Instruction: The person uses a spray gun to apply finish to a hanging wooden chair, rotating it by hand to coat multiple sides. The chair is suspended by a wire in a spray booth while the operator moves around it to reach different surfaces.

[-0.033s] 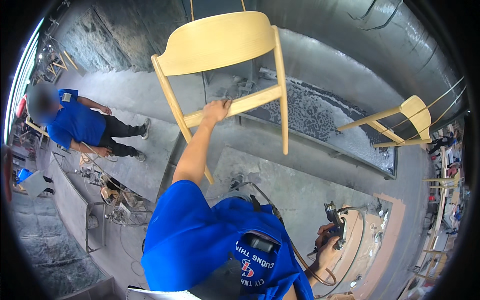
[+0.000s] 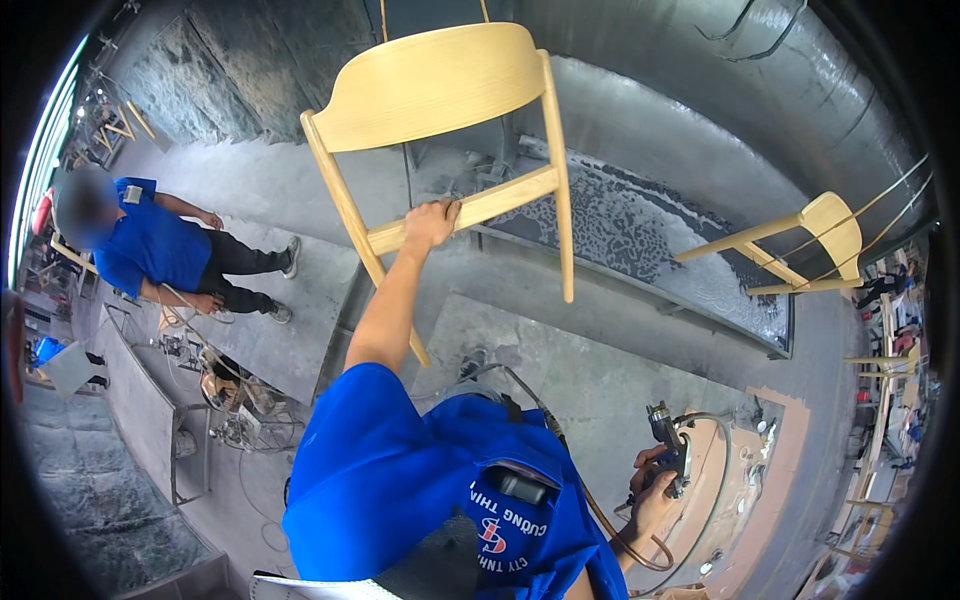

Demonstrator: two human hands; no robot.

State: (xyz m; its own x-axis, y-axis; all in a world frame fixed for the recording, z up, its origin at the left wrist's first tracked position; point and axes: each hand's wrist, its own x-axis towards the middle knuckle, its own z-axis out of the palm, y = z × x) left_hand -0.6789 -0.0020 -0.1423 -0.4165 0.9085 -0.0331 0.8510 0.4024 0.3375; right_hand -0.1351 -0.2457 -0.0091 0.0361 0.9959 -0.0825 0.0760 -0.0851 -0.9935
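A pale wooden chair frame (image 2: 440, 85), with a broad curved backrest, hangs in front of me on cords. My left hand (image 2: 430, 224) is closed around its lower crossrail (image 2: 505, 198), left of the rail's middle. The frame's legs point down toward me, the left one passing behind my forearm. Low on the right, my right hand (image 2: 655, 497) grips a dark spray gun (image 2: 668, 430) with a hose attached. The gun's head points away from me, well apart from the chair frame. No spray can be made out.
A long metal trough (image 2: 640, 230) with mottled wet-looking contents runs behind the chair frame. Another wooden chair frame (image 2: 830, 240) hangs at right. On the left stands a co-worker (image 2: 165, 245) in blue, beside hoses and equipment (image 2: 235, 390). A brown hose (image 2: 590, 490) loops near my right arm.
The chair frame has turned very slightly, its right leg shifting a little left and up. Both hands keep their grip.
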